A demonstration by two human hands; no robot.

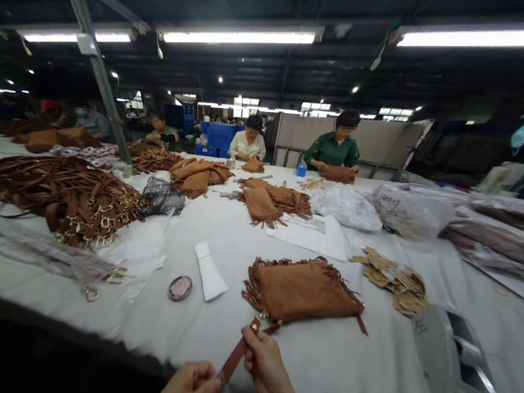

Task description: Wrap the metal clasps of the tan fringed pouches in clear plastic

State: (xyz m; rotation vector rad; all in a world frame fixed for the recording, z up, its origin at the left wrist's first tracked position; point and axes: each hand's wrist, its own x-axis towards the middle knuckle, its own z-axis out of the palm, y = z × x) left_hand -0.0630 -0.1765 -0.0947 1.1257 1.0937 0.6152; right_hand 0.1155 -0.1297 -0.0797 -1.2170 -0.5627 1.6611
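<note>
Beside the brown fringed suede pouch [311, 291], my left hand [192, 386] and right hand [265, 359] pinch a flat brown leather strap [233, 362] firmly. I'd hold it untwisted.

Bare left hand [192, 386], bare right hand [266, 359]

The bag [309, 292] looks like matt, napped suede.

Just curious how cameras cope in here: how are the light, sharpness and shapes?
Head view: ceiling tube lights glare white against a dark roof; head view: the space below the table is nearly black; head view: the metal post slants, perhaps from a wide lens; head view: the fringed brown bag reads clearly, the worker in green softer.
</note>
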